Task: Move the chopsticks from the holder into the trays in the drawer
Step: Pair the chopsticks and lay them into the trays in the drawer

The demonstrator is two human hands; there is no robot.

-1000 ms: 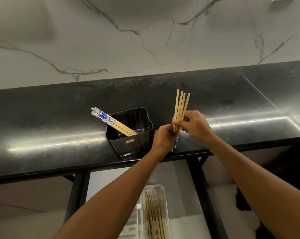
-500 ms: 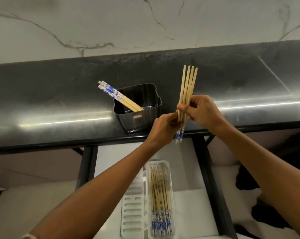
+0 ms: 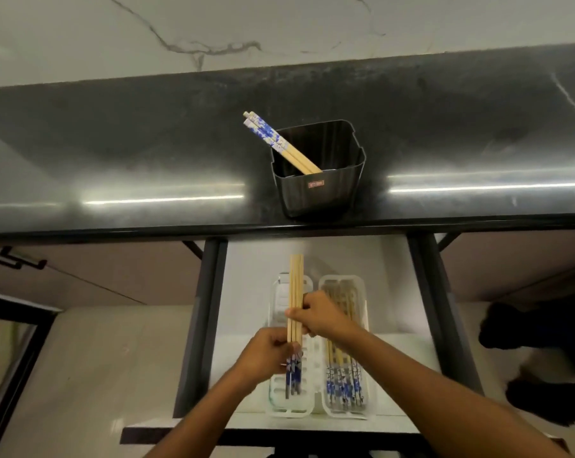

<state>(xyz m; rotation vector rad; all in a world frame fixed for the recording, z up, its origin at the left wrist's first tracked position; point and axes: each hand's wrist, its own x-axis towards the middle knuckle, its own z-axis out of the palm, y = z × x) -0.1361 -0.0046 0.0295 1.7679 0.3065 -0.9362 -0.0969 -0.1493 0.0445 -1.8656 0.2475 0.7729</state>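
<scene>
Both hands hold one bundle of pale wooden chopsticks with blue-and-white patterned ends (image 3: 296, 292) over the open white drawer (image 3: 395, 292), the bundle running lengthwise above the left clear plastic tray (image 3: 276, 396). The left hand (image 3: 268, 357) has its fingers curled round the lower part of the bundle, just above the patterned ends, which stick out below it toward the near end of the tray. The right hand (image 3: 319, 317) pinches the same sticks a little higher, thumb on the left side and fingers wrapped behind, so the bare tips rise past it toward the counter edge. Whether the bundle touches the tray cannot be told. The right clear plastic tray (image 3: 370, 385), just beside the left one, already has a row of the same patterned chopsticks (image 3: 344, 375) lying flat in it, patterned ends toward the viewer. Up on the dark polished stone countertop (image 3: 147, 143), near its front edge, stands the black ribbed plastic holder (image 3: 319, 196), and a few more chopsticks (image 3: 279, 143) lean in it, patterned ends up and tilted to the left over the rim. A white marble wall with grey veins (image 3: 279, 21) rises behind the counter
</scene>
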